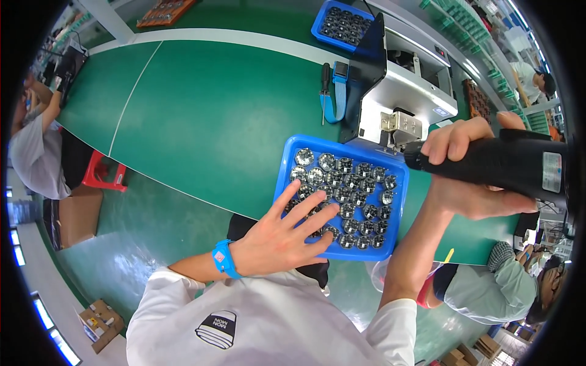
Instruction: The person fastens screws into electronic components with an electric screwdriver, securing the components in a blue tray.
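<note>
My left hand [285, 235], with a blue band on its wrist, spreads its fingers over the near left part of a blue tray [284, 165]. Rows of small round silver-and-black parts [357, 196] fill the tray, and some lie hidden under the fingers. At the right, my right hand [467, 198] is closed around a black handheld tool [510, 163] with a thick body, a ridged round end and a pale label. That round end is just above the tray's far right corner. The tool's other end runs into the dark rim of the picture.
A metal-and-black machine [390, 91] stands beyond the tray. Left of it lie a screwdriver [325, 85] and a blue strap [339, 91]. Another blue tray [342, 25] of parts is farther back. Co-workers sit at both sides; a red stool [104, 172] stands at left.
</note>
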